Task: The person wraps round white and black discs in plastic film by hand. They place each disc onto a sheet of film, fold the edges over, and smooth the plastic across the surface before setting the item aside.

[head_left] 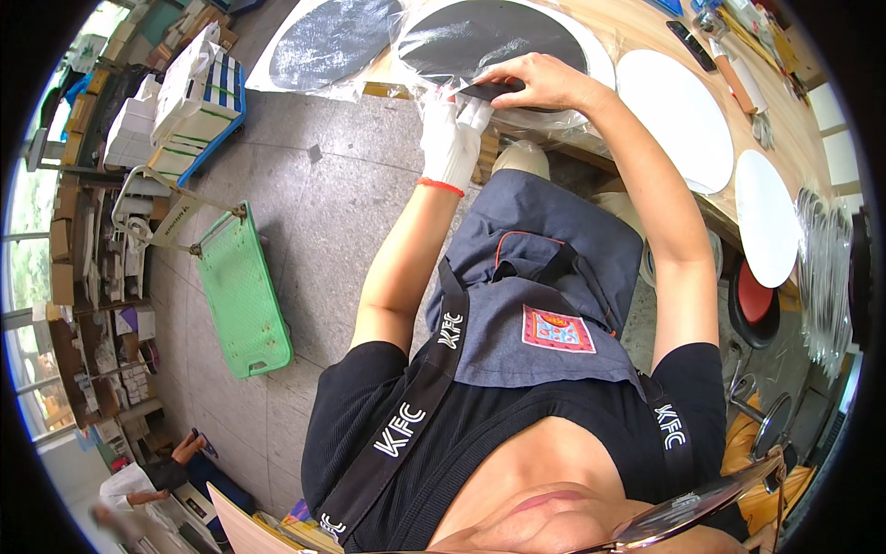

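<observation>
A large black disc (pixel 494 42) with a white rim lies at the table's near edge, with crinkled clear plastic film (pixel 417 78) around it. My left hand (pixel 452 140), in a white glove, is at the disc's near edge with its fingers closed on the film. My right hand (pixel 546 81) is bare and rests over the near right part of the disc. Its fingers pinch a small dark flat piece (pixel 489 90), whose far end reaches the gloved fingertips. My fingers partly hide this piece, so its exact kind is unclear.
Another black disc (pixel 337 42) under film lies left on the wooden table (pixel 637 32). White discs (pixel 674 120) lie to the right, near a phone (pixel 690 46) and a stack of clear film (pixel 824 277). A green trolley (pixel 245 295) stands on the floor; a person (pixel 138 485) is far lower left.
</observation>
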The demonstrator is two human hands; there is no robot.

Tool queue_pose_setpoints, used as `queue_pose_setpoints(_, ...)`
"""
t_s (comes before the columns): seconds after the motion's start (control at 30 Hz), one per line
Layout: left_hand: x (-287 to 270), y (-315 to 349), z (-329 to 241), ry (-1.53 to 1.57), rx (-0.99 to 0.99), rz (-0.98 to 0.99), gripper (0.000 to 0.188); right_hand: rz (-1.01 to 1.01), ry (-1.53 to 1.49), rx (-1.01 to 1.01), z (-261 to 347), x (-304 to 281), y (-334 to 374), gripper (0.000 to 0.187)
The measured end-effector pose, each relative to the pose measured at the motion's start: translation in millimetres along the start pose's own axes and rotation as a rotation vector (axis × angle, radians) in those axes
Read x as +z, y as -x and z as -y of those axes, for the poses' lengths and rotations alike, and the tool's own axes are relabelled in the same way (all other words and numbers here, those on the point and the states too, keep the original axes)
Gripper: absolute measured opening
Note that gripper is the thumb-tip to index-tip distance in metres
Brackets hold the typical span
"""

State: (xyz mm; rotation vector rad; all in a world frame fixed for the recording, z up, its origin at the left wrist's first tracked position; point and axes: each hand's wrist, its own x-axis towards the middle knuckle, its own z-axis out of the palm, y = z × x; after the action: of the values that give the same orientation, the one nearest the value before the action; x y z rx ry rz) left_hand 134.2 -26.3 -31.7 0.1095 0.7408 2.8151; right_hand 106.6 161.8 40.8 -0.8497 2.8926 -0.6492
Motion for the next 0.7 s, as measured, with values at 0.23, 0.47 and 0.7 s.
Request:
queue_pose_setpoints(0.23, -1, -4, 0, -0.003, 0.007, -0.031, 0.038, -0.008, -0.023, 0.002, 1, -1, 0, 0.050)
queue_pose_setpoints(0.47, -4, -8, 3, 0.008, 0.004, -0.037, 0.037, -0.025, -0.049, -0.017, -2, 0, 0, 0.047)
queue_pose_setpoints(0.7, -10, -10, 4, 0.032, 0.000, -0.019, 0.036, -0.019, -0.051, -0.015, -2, 0, 0, 0.046)
